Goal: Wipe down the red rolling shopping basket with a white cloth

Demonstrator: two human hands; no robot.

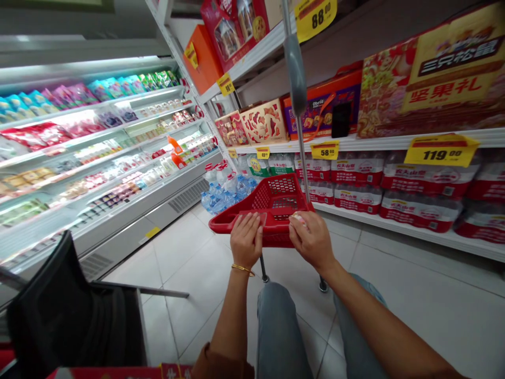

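Note:
A red plastic shopping cart (276, 196) with grey legs and a mesh basket stands right in front of me. My left hand (246, 239) lies over the middle of its handle, fingers bent over the bar and pointing forward. On the handle's right end my right hand (312, 239) is closed, with a small whitish and pink thing showing at its fingers; its kind cannot be made out. The part of the bar under both hands is hidden. The visible bottom of the basket shows only its red mesh.
At left runs a lit refrigerated display case (118, 158). Bottled water packs (420, 210) and gift boxes (445, 79) fill the right shelves. Water bottles (229, 189) stand on the floor beyond the cart. A black chair (74, 310) is near left; a grey pole (295, 79) rises ahead.

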